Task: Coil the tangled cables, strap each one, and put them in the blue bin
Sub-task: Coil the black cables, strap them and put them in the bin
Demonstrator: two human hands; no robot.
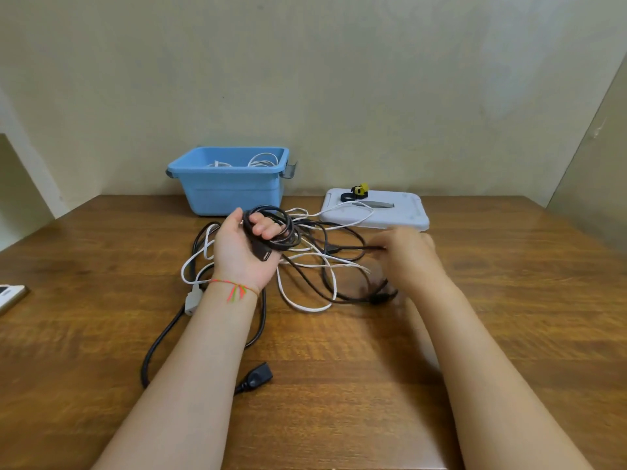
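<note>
Cable coiling is under way: a thin black cable is sitting in loops around the fingers of the person's left hand, which is curling round the coil above the table, just in front of the blue bin. The right hand, blurred, appears to be pinching the same cable's loose run; its exact grip cannot be told. More black and white cables are lying tangled on the wooden table. White coils are already resting in the bin. Straps are waiting on the grey lid. The next move likely calls for drawing the remaining length free and looping it on.
</note>
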